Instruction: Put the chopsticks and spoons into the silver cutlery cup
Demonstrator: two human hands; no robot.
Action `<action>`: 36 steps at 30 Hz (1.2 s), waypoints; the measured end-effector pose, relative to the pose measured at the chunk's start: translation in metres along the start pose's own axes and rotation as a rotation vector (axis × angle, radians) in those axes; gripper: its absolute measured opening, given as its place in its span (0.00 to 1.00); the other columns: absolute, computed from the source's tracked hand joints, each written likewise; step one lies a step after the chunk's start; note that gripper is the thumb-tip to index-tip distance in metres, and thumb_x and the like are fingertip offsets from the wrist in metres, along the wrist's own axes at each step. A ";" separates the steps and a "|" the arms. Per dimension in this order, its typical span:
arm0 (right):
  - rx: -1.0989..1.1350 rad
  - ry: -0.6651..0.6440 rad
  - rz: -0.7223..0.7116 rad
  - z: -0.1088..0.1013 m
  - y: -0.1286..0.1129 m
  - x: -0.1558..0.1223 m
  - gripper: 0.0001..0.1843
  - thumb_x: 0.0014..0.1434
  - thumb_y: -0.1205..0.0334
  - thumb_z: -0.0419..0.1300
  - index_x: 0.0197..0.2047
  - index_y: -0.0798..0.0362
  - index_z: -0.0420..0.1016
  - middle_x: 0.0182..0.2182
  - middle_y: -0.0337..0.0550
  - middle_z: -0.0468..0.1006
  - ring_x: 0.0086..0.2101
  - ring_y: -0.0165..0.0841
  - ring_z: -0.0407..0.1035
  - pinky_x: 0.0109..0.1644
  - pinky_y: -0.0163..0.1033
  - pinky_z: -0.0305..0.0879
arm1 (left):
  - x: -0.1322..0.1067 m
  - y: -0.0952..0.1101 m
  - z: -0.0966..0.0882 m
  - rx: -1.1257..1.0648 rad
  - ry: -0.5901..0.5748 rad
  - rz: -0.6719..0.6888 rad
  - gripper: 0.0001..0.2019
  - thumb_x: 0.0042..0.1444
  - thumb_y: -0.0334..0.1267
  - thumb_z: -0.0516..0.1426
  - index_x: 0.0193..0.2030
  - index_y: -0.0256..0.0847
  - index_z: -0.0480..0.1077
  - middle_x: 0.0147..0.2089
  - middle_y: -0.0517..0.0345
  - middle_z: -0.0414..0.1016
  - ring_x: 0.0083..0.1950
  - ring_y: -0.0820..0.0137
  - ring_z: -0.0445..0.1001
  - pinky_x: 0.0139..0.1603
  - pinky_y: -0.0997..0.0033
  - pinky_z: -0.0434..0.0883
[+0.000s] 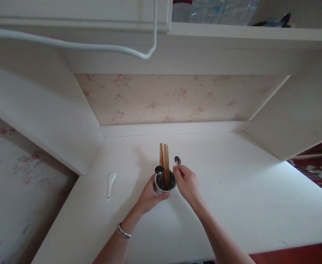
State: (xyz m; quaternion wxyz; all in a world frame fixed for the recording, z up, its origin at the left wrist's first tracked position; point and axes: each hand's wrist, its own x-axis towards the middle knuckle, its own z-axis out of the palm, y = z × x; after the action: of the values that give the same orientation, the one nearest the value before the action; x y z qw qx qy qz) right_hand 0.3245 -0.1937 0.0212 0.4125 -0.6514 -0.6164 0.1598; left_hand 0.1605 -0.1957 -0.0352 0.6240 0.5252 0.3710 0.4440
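My left hand [151, 195] is wrapped round a small utensil holder [165, 191] at the middle of the white desk. Several wooden chopsticks [165, 161] stand upright in the holder, and a dark metal spoon [159, 170] leans beside them with its bowl up. At the holder's right rim, my right hand [187, 182] pinches a second metal spoon [177, 160], its bowl showing above the fingers. The lower part of that spoon is hidden by the hand. Off to the left, a white soup spoon [110, 183] lies on the desk, apart from both hands.
The white desk [232, 205] is enclosed by side panels [287, 99] and a back with floral wallpaper [161, 99]. Overhead runs a shelf [246, 35] carrying clear plastic items [221, 11]. A white cable [95, 47] hangs across the upper left.
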 end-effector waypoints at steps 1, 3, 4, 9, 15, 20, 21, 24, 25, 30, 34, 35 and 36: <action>0.011 -0.006 -0.004 0.002 0.002 -0.001 0.21 0.67 0.51 0.49 0.28 0.52 0.73 0.25 0.39 0.74 0.25 0.31 0.66 0.30 0.36 0.56 | 0.000 0.000 0.000 0.003 0.005 -0.001 0.36 0.38 0.36 0.72 0.56 0.42 0.66 0.53 0.48 0.75 0.54 0.56 0.73 0.59 0.53 0.68; 0.035 -0.012 -0.010 0.005 0.006 -0.003 0.21 0.67 0.50 0.50 0.29 0.52 0.74 0.26 0.40 0.74 0.25 0.31 0.66 0.31 0.36 0.58 | 0.001 -0.001 0.000 0.006 0.007 -0.001 0.37 0.38 0.36 0.72 0.57 0.41 0.66 0.54 0.48 0.75 0.55 0.56 0.73 0.60 0.53 0.67; 0.048 -0.012 -0.010 0.006 0.008 -0.004 0.20 0.66 0.50 0.51 0.30 0.52 0.74 0.27 0.40 0.75 0.25 0.31 0.66 0.31 0.37 0.59 | 0.001 -0.001 0.000 0.007 0.006 0.001 0.37 0.38 0.35 0.72 0.57 0.41 0.66 0.54 0.48 0.75 0.56 0.55 0.73 0.61 0.52 0.66; 0.272 -0.089 0.055 0.008 0.020 -0.011 0.19 0.63 0.46 0.56 0.44 0.53 0.75 0.37 0.45 0.78 0.32 0.35 0.72 0.36 0.39 0.68 | 0.000 0.002 0.000 0.025 -0.013 0.006 0.38 0.40 0.36 0.72 0.60 0.43 0.65 0.58 0.48 0.74 0.58 0.54 0.72 0.62 0.50 0.64; 0.640 -0.346 0.053 0.019 0.030 -0.034 0.45 0.52 0.52 0.69 0.67 0.48 0.54 0.63 0.53 0.65 0.62 0.45 0.61 0.65 0.55 0.57 | 0.000 0.008 0.003 0.047 -0.035 0.039 0.35 0.43 0.41 0.71 0.59 0.40 0.67 0.56 0.45 0.74 0.56 0.53 0.73 0.60 0.53 0.67; 0.677 -0.319 0.041 0.031 0.031 -0.041 0.42 0.50 0.55 0.71 0.64 0.50 0.59 0.58 0.53 0.71 0.58 0.47 0.66 0.63 0.56 0.60 | -0.007 0.008 0.001 0.247 0.052 0.134 0.36 0.42 0.41 0.71 0.59 0.40 0.68 0.59 0.44 0.71 0.60 0.52 0.68 0.63 0.53 0.64; 0.670 -0.310 0.036 0.032 0.032 -0.041 0.40 0.51 0.55 0.71 0.63 0.51 0.60 0.57 0.53 0.72 0.57 0.48 0.67 0.62 0.56 0.61 | -0.010 0.008 -0.003 0.316 0.082 0.157 0.37 0.41 0.40 0.71 0.60 0.42 0.67 0.61 0.44 0.69 0.62 0.52 0.66 0.64 0.53 0.62; 0.644 -0.288 0.024 0.037 0.037 -0.042 0.39 0.51 0.54 0.70 0.63 0.51 0.61 0.56 0.54 0.73 0.56 0.49 0.68 0.61 0.57 0.64 | -0.024 0.013 -0.024 0.517 0.170 0.120 0.37 0.43 0.43 0.70 0.62 0.46 0.66 0.61 0.46 0.68 0.60 0.55 0.68 0.60 0.56 0.66; 0.637 -0.278 0.025 0.038 0.039 -0.042 0.39 0.51 0.53 0.70 0.63 0.51 0.62 0.56 0.54 0.74 0.56 0.50 0.68 0.60 0.57 0.64 | -0.029 0.016 -0.034 0.590 0.212 0.082 0.33 0.47 0.45 0.68 0.60 0.46 0.67 0.58 0.47 0.70 0.56 0.57 0.71 0.55 0.59 0.68; 0.642 -0.223 0.026 0.046 0.047 -0.045 0.40 0.48 0.53 0.72 0.62 0.50 0.64 0.55 0.53 0.75 0.55 0.51 0.69 0.57 0.56 0.68 | -0.048 0.031 -0.099 1.161 0.638 -0.113 0.15 0.60 0.49 0.53 0.43 0.40 0.70 0.40 0.52 0.75 0.40 0.63 0.75 0.41 0.66 0.69; 0.638 -0.208 0.014 0.050 0.051 -0.045 0.41 0.47 0.54 0.72 0.62 0.50 0.64 0.55 0.52 0.75 0.55 0.52 0.69 0.57 0.56 0.68 | -0.053 0.035 -0.136 1.453 0.664 -0.363 0.20 0.62 0.52 0.49 0.50 0.38 0.65 0.51 0.44 0.73 0.44 0.59 0.77 0.37 0.67 0.67; 0.632 -0.205 0.011 0.050 0.051 -0.045 0.42 0.47 0.54 0.72 0.63 0.50 0.64 0.55 0.52 0.75 0.55 0.52 0.69 0.57 0.56 0.68 | -0.052 0.035 -0.141 1.472 0.639 -0.419 0.21 0.62 0.53 0.49 0.51 0.37 0.65 0.52 0.43 0.73 0.43 0.58 0.77 0.36 0.67 0.67; 0.624 -0.203 0.008 0.051 0.052 -0.046 0.42 0.47 0.54 0.72 0.63 0.49 0.64 0.55 0.52 0.75 0.55 0.52 0.69 0.58 0.56 0.67 | -0.051 0.034 -0.145 1.475 0.608 -0.469 0.21 0.63 0.53 0.48 0.50 0.37 0.65 0.51 0.42 0.73 0.43 0.58 0.77 0.37 0.66 0.67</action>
State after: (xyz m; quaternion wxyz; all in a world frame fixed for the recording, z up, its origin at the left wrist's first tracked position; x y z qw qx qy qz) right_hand 0.3145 -0.2139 -0.0614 0.5280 -0.4766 -0.5732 0.4069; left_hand 0.0030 -0.1944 -0.0269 0.0687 0.5654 0.8191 0.0679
